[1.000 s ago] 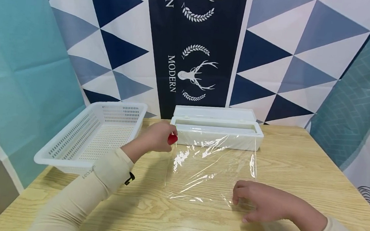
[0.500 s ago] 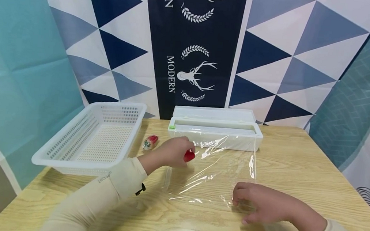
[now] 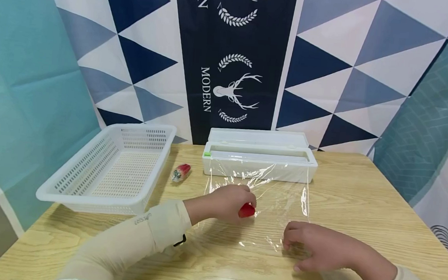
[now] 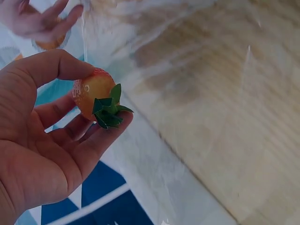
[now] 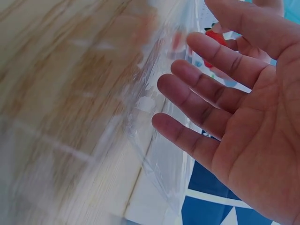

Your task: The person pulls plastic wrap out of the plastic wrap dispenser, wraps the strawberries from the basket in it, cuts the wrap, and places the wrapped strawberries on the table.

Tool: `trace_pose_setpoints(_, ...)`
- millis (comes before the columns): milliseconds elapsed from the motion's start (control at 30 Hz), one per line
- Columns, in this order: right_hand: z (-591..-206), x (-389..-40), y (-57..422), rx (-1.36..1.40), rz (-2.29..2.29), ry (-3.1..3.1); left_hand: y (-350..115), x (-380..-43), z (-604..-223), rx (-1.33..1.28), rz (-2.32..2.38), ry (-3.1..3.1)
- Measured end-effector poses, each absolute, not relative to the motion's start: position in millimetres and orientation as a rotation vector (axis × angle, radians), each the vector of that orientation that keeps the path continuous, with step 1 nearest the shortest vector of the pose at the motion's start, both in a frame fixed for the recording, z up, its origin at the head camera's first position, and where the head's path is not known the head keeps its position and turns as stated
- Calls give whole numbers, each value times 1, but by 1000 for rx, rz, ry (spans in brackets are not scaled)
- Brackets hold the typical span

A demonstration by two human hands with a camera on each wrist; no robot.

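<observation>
**Strawberry Gripped over Loose Film: Slip and Crease Risk**

Found at near right: right hand [image 3: 316, 246], fingers apart, gripping nothing, close beside the near right corner of the clear film [image 3: 279, 194]. Contact there: cannot tell. Likely to lose that corner to curling or folding, for want of a firm hold.

Farther in, to the left: left hand [image 3: 228, 201], clamped on a strawberry [image 3: 247, 211] between thumb and fingers, over the film. Film contact likewise unclear. Liable to crease the film if lowered askew; liable to roll if released carelessly, owing to rounded shape.

Beyond, at left: second strawberry [image 3: 181, 172], apparently wrapped, beside the basket [image 3: 91, 199].

At far side: white box [image 3: 261, 147], lid up, film running out over the near edge. Possible to shift through a hard tug.

Views compared: in head view, red side only; in left wrist view, green leaves [image 4: 108, 112] too. In right wrist view, open palm, hidden from above.
</observation>
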State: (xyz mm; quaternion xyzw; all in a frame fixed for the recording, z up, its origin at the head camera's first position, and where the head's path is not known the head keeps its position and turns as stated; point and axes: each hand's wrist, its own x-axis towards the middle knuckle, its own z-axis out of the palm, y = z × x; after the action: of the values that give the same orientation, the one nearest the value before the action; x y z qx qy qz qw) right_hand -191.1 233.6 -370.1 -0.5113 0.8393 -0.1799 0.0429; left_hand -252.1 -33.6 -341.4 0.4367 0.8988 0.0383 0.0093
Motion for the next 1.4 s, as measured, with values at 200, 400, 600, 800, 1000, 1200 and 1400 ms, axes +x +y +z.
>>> trace_pose_setpoints(200, -369, -192, 235, -1604, -563, 2559, -18, -251, -354, 1467, 33, 2746)
trace_pose_setpoints(400, -371, -193, 234, -1682, -574, 2567, -11, -251, -359, 1476, 13, 2710)
trace_pose_setpoints(600, -373, -193, 235, -1670, -579, 2565, -9, -252, -360, 1475, 8, 2706)
trace_pose_setpoints(800, -375, -193, 235, -1655, -582, 2559, -9, -254, -361, 1500, 2, 2702)
trace_pose_setpoints(1000, -374, -191, 234, -1634, -583, 2567, -9, -254, -362, 1460, 27, 2690)
trace_pose_setpoints(1200, -373, -191, 233, -1630, -590, 2571, -9, -255, -361, 1466, 21, 2683)
trace_pose_setpoints(1400, -370, -190, 233, -1592, -580, 2592, -12, -254, -361, 1451, 28, 2706)
